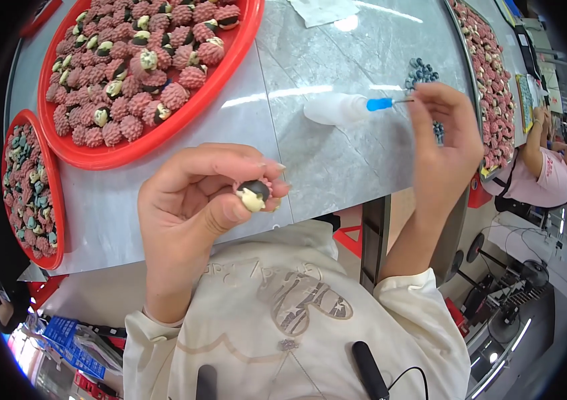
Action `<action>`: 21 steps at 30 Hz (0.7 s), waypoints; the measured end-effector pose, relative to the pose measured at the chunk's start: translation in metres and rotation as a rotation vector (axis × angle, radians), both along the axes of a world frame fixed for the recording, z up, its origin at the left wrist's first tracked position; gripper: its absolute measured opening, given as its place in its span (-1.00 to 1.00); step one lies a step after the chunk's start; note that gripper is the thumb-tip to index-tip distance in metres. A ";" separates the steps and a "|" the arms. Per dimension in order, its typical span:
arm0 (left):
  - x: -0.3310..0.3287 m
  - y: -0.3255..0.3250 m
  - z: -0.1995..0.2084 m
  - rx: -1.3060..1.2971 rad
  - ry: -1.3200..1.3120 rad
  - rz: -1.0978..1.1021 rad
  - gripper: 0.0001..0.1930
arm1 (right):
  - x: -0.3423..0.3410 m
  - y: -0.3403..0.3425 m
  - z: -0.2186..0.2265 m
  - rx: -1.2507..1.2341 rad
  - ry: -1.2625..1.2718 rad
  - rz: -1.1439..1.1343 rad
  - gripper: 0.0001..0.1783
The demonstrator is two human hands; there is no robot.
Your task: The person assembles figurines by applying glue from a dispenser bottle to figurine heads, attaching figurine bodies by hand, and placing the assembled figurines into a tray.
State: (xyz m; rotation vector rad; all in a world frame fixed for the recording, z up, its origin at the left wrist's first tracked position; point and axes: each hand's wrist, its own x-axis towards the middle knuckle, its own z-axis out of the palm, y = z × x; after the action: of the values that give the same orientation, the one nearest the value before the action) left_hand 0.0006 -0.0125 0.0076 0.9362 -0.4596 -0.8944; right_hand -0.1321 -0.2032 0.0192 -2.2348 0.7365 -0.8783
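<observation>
Grey tabletop [357, 160] spreads below the right hand [446, 141], a co-worker [545, 175] nearby.

Grey tabletop [310, 60] at 12 o'clock looked smooth and glossy, red basin [102, 161] at 10 shiny plastic, its pink pieces [131, 127] rough and knobbly, the bottle [332, 109] at 1 smooth whitish plastic with blue plastic tip [380, 104] and thin metal needle [403, 101], while the cream shirt [230, 323] at 6 was matt cloth.

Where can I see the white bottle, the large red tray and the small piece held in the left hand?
White bottle [333, 109]: head view, on its pale body.
Large red tray [100, 159]: head view, on its lower rim.
Small held piece [253, 199]: head view, on its cream part.
</observation>
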 end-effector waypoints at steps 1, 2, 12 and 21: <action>0.001 -0.001 0.000 -0.002 0.009 -0.024 -0.73 | -0.002 -0.005 0.002 -0.092 0.112 -0.117 -0.81; 0.001 -0.001 0.000 -0.003 0.015 -0.046 -0.75 | -0.002 -0.008 0.003 -0.183 0.220 -0.234 -0.84; -0.004 -0.002 0.005 0.044 0.109 -0.061 -0.75 | -0.001 -0.003 -0.004 -0.298 0.205 -0.233 -0.87; -0.001 -0.001 0.000 -0.015 0.104 -0.063 -0.71 | -0.025 0.014 0.023 0.437 -0.353 0.211 -0.79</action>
State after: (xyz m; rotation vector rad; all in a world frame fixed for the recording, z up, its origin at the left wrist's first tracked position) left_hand -0.0004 -0.0139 0.0076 0.8613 -0.4079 -0.9910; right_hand -0.1567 -0.1896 0.0418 -1.6790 0.4619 -0.8772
